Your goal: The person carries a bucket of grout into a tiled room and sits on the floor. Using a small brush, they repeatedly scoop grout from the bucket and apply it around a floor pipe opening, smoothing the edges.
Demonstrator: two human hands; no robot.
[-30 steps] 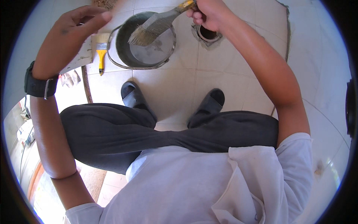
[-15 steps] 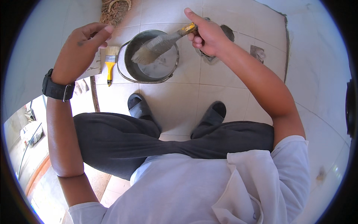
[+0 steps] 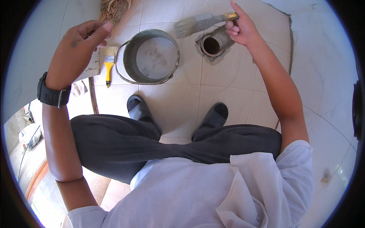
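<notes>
In my right hand [image 3: 243, 28] is a paintbrush [image 3: 203, 23], held by its yellow handle, thumb stretched out. Its bristles and ferrule are coated grey and point left, above the tiled floor between the bucket and a round pipe opening. My left hand [image 3: 80, 49], raised at the left with a black watch on the wrist, has loosely curled fingers with nothing visible in them. Between my hands stands a dark bucket [image 3: 131, 66] containing cloudy greyish-white liquid [image 3: 157, 57]. Left of it, a second, cleaner paintbrush [image 3: 110, 64] with a yellow handle lies with its pale bristles pointing away from me.
The round pipe opening [image 3: 211, 45] sits in a rough cut-out in the tiles, right of the bucket. A whitish panel or wall [image 3: 34, 57] rises at the left; a tiled wall [image 3: 323, 68] stands at the right. Brown debris [image 3: 113, 13] lies at the far left.
My right hand has carried the paintbrush right and away from me, out from over the bucket. The liquid and pipe opening are now uncovered. My left hand has barely shifted.
</notes>
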